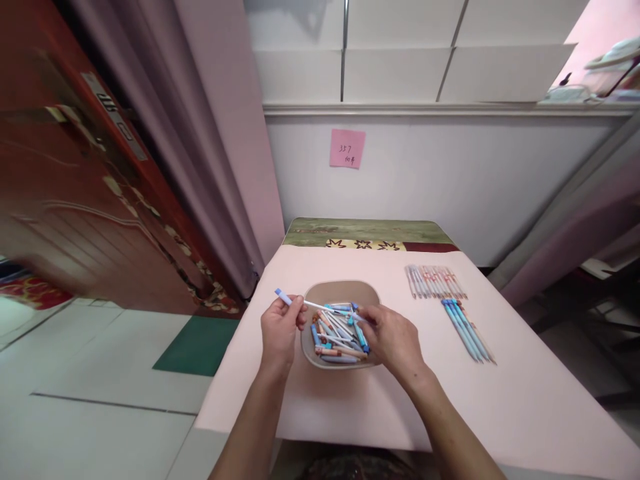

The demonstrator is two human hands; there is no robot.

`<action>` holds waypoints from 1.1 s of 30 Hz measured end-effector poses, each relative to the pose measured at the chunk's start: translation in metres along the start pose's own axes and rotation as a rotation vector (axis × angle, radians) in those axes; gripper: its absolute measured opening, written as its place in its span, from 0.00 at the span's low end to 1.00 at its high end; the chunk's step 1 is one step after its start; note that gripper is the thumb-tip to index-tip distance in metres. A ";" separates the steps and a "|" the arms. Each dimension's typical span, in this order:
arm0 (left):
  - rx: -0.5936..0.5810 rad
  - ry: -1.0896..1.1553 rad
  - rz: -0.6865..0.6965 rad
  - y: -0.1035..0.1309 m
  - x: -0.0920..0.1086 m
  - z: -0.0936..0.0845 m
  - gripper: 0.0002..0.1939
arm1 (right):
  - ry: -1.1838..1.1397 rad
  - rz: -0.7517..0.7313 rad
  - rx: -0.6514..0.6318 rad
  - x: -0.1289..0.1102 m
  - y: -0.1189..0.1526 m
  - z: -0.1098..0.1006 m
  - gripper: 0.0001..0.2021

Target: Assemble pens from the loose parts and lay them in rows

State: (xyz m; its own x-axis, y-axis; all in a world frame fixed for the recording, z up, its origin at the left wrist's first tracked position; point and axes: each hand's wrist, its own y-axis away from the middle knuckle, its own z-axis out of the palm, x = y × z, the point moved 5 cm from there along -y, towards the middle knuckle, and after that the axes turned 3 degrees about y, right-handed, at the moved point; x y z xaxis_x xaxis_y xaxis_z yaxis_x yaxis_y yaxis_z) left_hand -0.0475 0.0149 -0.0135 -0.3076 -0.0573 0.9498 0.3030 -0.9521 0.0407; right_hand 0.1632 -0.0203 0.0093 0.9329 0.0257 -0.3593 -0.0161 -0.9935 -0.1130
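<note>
Item: my left hand (279, 331) pinches a white refill (320, 307) (blue-capped); my right hand (391, 337), fingers curled, picks among pen parts (336, 333) in the bowl (340, 289), frame centre; mating piece needed next.

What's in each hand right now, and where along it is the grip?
Left hand pinches a thin white refill near its blue-tipped end. Right hand reaches into the bowl; its grip cannot be told.

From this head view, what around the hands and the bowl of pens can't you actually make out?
- Right hand: its fingertips reach among the pens, so whether it grips one is hidden.
- Bowl: its near right rim and the pens there are covered by that hand.
- Refill in the left hand: whether its far end touches the pile is too small to tell.
- Pink note: lower writing too small.
</note>
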 end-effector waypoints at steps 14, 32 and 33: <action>-0.054 0.036 -0.050 0.003 0.001 0.004 0.14 | -0.142 -0.059 -0.005 -0.003 0.001 0.006 0.08; -0.139 -0.038 -0.060 0.018 -0.001 0.019 0.18 | -0.211 0.023 -0.022 0.006 -0.024 0.021 0.07; -0.134 -0.044 -0.053 0.017 -0.001 0.017 0.17 | -0.146 0.034 -0.047 0.007 -0.031 0.023 0.08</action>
State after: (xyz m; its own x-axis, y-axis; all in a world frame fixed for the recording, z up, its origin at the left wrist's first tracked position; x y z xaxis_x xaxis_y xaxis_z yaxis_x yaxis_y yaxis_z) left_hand -0.0267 0.0035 -0.0088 -0.2798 0.0049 0.9600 0.1630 -0.9852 0.0525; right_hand 0.1622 0.0136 -0.0111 0.8697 0.0049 -0.4935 -0.0264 -0.9981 -0.0563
